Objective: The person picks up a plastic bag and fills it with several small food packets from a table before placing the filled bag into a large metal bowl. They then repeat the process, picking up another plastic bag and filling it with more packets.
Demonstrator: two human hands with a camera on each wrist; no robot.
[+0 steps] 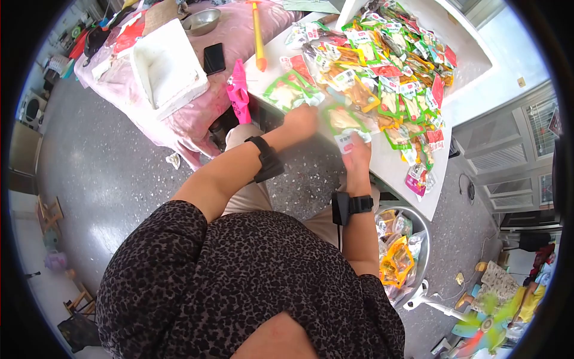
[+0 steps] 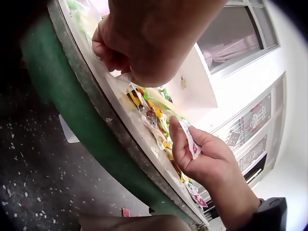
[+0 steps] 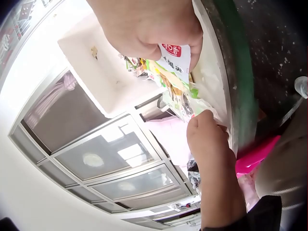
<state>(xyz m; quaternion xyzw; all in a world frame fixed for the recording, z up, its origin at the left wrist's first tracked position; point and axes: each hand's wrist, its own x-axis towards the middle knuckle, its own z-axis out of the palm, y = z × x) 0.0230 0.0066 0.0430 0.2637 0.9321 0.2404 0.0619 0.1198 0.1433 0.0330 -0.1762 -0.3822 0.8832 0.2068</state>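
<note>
Leopard-print shirt (image 1: 257,257) is filling the foreground; the right hand (image 1: 357,158) is pinching a green-edged food packet (image 1: 342,118) above the surface (image 1: 420,205), while the left hand (image 1: 301,122) is curling nearby, its hold unclear.

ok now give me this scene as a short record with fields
right hand: grips a packet by its white end
left hand: fingers curled near a green-edged packet; whether it holds anything is unclear
pile: many packets, on the table by the big foam box
basin: more packets, below the table edge
pink cloth: under phone, small foam box, metal bowl
</note>
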